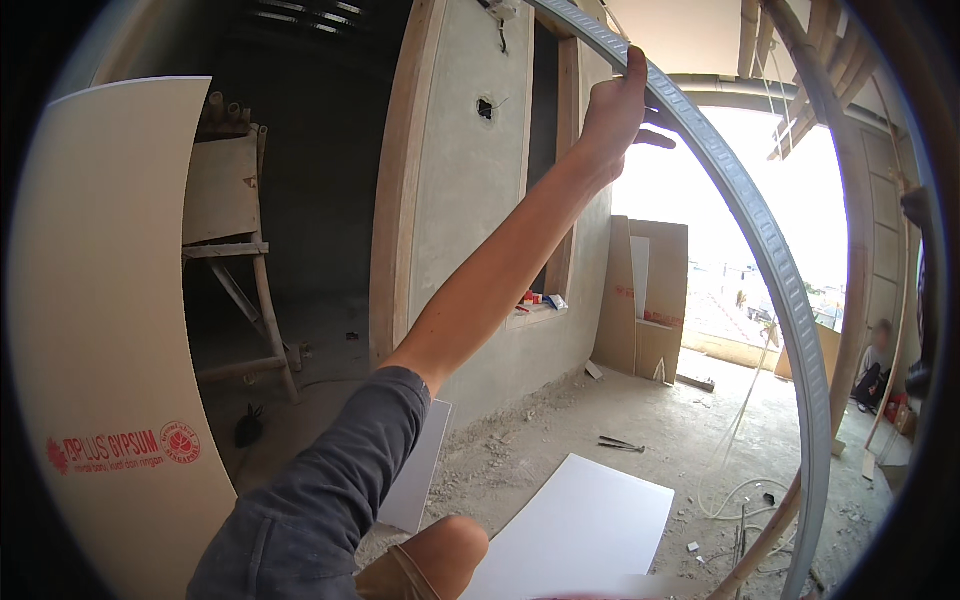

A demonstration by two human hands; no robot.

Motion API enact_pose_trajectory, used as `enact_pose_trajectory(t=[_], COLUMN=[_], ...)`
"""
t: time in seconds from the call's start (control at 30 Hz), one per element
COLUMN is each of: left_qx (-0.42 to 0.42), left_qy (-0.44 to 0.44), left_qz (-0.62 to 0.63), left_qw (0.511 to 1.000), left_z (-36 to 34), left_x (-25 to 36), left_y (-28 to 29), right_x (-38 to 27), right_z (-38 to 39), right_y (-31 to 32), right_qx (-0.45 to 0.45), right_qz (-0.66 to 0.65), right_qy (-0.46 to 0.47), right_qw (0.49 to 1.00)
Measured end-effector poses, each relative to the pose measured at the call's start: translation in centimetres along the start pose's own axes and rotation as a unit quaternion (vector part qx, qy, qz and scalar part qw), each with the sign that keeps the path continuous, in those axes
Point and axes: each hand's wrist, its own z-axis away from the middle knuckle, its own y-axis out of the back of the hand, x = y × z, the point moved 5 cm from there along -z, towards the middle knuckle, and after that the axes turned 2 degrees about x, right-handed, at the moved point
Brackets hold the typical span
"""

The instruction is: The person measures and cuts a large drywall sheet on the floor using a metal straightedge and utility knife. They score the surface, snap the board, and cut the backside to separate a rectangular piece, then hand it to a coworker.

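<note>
Metal channel (745, 205) held in the left hand (615, 110) slants over a dusty, debris-strewn floor (545, 430) beside a grey wall (468, 220).

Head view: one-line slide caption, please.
Left hand holding a long grey metal strip, with a white sheet lying on the dusty floor and brown panels standing by the grey wall.

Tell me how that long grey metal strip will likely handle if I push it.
The grey metal strip looks narrow for its length, so it may flex, though the bend seen here could be partly the lens. That slim profile suggests it is fairly light for its size. With the left hand high on it, its lower end might swing if pushed.
</note>
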Motion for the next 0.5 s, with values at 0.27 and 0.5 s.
enact_pose_trajectory(t=[0.27, 0.5], left_qx=[-0.117, 0.006], left_qy=[-0.023, 0.070], left_qz=[0.097, 0.066], left_qw=[0.988, 0.995], left_z=[4.9, 5.7], left_x=[-3.2, -6.6], left_y=[-16.4, -23.9], right_x=[-11.5, -15.7], right_z=[-2.8, -1.9], right_y=[0.0, -0.6], right_qx=[-0.029, 0.033], right_qz=[-0.103, -0.101], right_qy=[-0.029, -0.089], right_qw=[0.994, 0.990])
